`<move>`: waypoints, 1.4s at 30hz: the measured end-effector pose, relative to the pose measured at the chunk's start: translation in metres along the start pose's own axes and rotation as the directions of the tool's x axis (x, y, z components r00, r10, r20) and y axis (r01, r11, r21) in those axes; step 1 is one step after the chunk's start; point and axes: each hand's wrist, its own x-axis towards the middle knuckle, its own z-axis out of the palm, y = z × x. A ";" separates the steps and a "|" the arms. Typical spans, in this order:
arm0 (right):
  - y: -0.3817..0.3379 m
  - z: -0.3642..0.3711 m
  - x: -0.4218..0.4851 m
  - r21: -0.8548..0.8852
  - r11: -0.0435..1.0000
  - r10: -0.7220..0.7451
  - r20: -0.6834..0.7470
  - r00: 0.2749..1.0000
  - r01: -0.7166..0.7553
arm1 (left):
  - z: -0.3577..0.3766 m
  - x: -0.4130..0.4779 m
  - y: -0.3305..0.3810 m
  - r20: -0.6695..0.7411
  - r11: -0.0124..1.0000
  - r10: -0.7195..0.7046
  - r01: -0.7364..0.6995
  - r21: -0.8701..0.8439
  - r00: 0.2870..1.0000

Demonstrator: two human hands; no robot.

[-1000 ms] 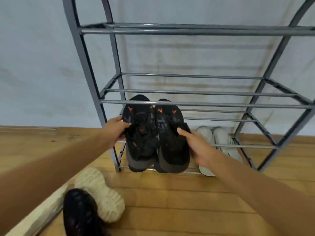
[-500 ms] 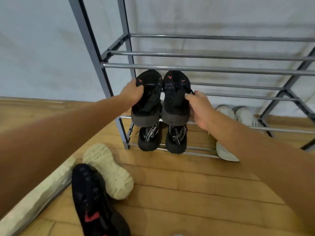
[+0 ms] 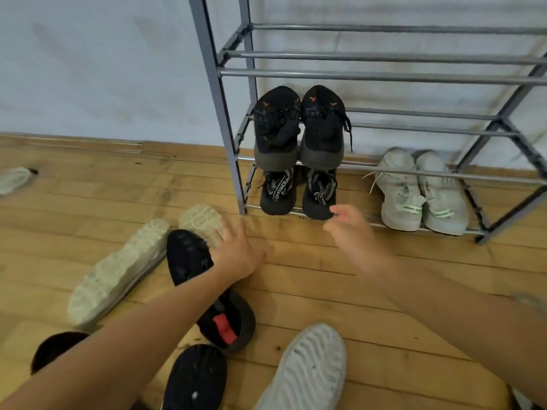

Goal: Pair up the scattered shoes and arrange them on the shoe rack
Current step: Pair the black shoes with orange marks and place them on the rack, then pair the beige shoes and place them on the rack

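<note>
1. The left hand [image 3: 236,253] is spread wide and holds nothing. Its fingertips are over an upturned beige sole [image 3: 201,220]; whether they touch it is unclear.
2. The right hand [image 3: 352,232], blurred, is loosely open and empty, just in front of the shoe rack [image 3: 213,84].
3. A black pair with orange marks [image 3: 322,128] sits at the left end of the shelf above the bottom one.
4. Beneath it stands a black pair with white lettering [image 3: 276,193], too small to read surely. A pale grey pair [image 3: 420,190] stands further right.

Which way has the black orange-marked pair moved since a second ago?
Yes. The black pair, earlier held in front of the shoe rack, now rests further in on its second-lowest shelf; left hand and right hand are off it.
</note>
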 end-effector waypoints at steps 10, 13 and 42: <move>0.013 0.013 -0.001 -0.070 0.994 0.097 0.230 0.968 -0.083 | 0.033 0.021 0.021 0.007 0.969 -0.229 0.229 -0.088 0.973; 0.025 0.013 -0.001 -0.088 0.991 0.124 0.259 0.958 -0.104 | 0.033 0.020 0.021 0.004 0.968 -0.215 0.214 -0.134 0.977; 0.051 -0.016 -0.026 0.305 0.858 0.262 0.430 0.864 -0.413 | 0.033 -0.082 0.056 0.216 -0.201 0.175 0.249 -0.947 0.961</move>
